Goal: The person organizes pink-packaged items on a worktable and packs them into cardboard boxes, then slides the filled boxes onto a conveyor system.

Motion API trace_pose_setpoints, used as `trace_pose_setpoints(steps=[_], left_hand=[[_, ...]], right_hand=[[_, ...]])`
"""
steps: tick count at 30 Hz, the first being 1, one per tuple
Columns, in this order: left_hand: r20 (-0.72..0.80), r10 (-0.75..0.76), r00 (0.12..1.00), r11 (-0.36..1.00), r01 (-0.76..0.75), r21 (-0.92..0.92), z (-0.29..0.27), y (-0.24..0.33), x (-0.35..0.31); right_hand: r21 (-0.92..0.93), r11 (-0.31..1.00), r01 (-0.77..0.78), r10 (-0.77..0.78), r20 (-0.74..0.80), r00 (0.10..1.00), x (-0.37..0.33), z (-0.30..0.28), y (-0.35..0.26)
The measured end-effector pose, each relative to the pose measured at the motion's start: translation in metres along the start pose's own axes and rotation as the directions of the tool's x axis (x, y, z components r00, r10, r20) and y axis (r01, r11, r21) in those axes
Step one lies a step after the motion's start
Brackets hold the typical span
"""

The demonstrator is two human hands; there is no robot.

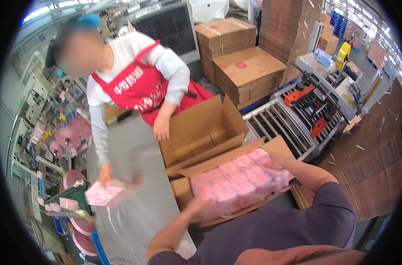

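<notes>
Rows of pink wrapped packs [238, 179] fill an open cardboard carton [181, 192] in front of me; the packs are slightly blurred. My left hand [200, 206] presses against the left end of the rows, its fingers partly smeared by motion. At the opposite end my right hand [277, 161] grips the packs, fingertips hidden between them and the carton's wall. Together both hands clasp the block of packs from its two ends.
Across the grey table [134, 159], a co-worker in a red apron [143, 90] holds a pink pack [106, 193] and rests a hand on another carton [196, 132], open and empty. A roller conveyor [276, 119] with a machine lies right; flat cardboard stacks [369, 172] stand beside me.
</notes>
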State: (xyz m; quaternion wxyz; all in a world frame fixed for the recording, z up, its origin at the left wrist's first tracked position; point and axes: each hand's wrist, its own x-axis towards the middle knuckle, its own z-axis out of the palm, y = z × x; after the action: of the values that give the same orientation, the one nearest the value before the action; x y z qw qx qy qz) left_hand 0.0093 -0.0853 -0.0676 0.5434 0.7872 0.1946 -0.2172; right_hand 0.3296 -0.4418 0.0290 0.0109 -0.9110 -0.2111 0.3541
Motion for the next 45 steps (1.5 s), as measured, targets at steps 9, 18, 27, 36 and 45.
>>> trace_pose_setpoints(steps=[9,18,27,36,45], left_hand=[[0.213,0.415,0.885,0.304,-0.355,0.884,0.027,0.060,0.008],[0.311,0.758,0.574,0.200,-0.657,0.727,0.074,0.066,0.044],[-0.286,0.475,0.832,0.263,0.176,0.949,0.041,0.062,0.010],[-0.741,-0.044,0.670,0.938,0.282,0.200,0.016,0.064,-0.032],[0.187,0.360,0.914,0.752,-0.403,0.521,0.061,0.182,-0.031]], right_hand=[[0.024,0.999,-0.049,0.049,-0.015,0.999,-0.017,0.040,0.045],[-0.600,0.126,0.790,-0.831,0.371,0.414,0.015,0.075,0.034],[-0.357,0.589,0.725,-0.788,-0.454,0.417,0.033,0.022,0.068],[0.250,0.955,-0.160,0.257,-0.425,0.868,-0.031,-0.008,0.148],[0.045,0.949,0.312,-0.310,-0.052,0.949,0.048,0.109,0.023]])
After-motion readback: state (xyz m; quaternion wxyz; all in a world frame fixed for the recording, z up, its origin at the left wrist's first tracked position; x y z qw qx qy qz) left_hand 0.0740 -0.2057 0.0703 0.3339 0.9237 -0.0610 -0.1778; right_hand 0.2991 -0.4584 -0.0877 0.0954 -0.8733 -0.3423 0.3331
